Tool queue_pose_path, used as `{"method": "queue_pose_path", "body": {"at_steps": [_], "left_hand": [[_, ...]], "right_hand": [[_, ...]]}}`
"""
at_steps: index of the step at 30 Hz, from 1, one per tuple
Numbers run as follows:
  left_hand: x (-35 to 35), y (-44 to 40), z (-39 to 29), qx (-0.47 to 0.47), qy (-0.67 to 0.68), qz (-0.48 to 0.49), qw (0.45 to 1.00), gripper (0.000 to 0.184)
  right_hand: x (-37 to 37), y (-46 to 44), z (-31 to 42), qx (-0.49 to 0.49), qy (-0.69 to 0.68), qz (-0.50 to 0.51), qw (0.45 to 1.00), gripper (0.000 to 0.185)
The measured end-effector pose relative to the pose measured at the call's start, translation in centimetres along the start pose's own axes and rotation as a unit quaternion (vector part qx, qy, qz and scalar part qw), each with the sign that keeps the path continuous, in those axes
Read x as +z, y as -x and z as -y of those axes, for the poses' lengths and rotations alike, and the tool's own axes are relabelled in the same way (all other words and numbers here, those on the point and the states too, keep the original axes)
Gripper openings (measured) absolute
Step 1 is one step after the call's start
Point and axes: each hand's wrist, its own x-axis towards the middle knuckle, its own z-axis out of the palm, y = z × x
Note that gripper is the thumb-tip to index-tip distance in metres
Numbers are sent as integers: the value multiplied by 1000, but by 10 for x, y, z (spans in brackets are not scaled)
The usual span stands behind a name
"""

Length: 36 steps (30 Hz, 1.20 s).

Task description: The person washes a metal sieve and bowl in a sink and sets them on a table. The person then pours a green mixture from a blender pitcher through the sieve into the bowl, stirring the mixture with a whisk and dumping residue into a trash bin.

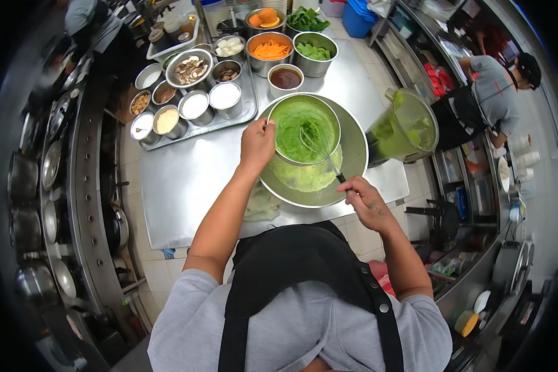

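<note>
My left hand [258,146] is closed on the left edge of a round sieve [338,137], which sits over a wide metal bowl [355,149]. Thick green puree [285,124] coats the inside of the sieve. Below it, pale green liquid [304,178] lies in the bowl. My right hand [367,203] grips the dark handle of a wire whisk [319,147], its wires down in the puree with green bits caught among them. A blender jug [408,127] smeared with green stands tilted in view just right of the bowl.
A metal tray [248,105] at the back left carries several cups of ingredients. Behind the bowl are a cup of brown sauce [286,78], carrot strips [270,49] and green leaves [314,51]. A crumpled cloth [261,206] lies near my left forearm. A co-worker [496,87] stands at the right.
</note>
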Motion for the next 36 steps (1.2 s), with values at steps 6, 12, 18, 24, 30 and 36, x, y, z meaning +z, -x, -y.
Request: {"method": "queue_pose_path", "body": {"at_steps": [6,12,18,24,30,36], "left_hand": [[6,20,-28,-106,-8,-29,994,30],[30,39,-33,-98,-7,-115,989,30],[53,61,-33,-131,-34,-174,975,31],[67,76,-35,-132,-31,-225,965,30],[76,89,-30,-77,-8,-241,967,31],[73,80,-60,-153,9,-201,967,28]], "right_hand": [[-9,-9,-12,-77,91,-100,988,11],[-28,-10,-43,-109,61,-63,990,13],[-56,-13,-73,-120,42,1,992,20],[-65,-18,-96,-168,-22,-1,986,27],[-76,-20,-106,-155,-28,29,987,29],[-79,-24,-104,-165,-2,33,986,30]]}}
